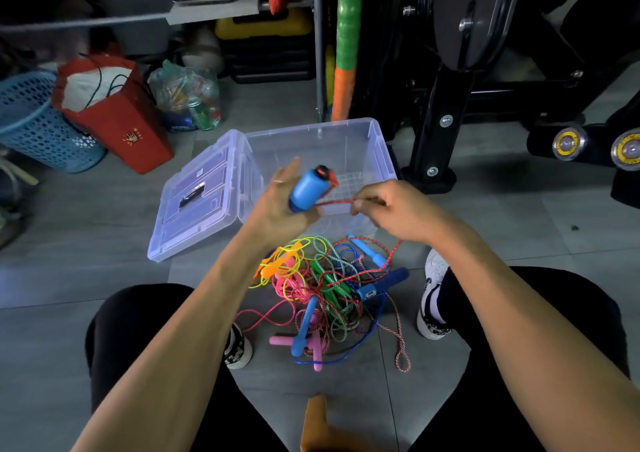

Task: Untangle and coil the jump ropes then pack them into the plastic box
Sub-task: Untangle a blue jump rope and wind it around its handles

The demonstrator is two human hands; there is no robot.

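The blue handle [308, 188] is motion-blurred, its lower end hidden behind the left hand [277, 205].

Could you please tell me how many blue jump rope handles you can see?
4: one in the left hand, and a light blue, a dark blue and a lower blue in the pile; others may be hidden.

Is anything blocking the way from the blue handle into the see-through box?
Nothing visible does. The left hand holds the blue handle right over the open plastic box; the lid is flipped aside. But its red cord runs down into the tangled pile.
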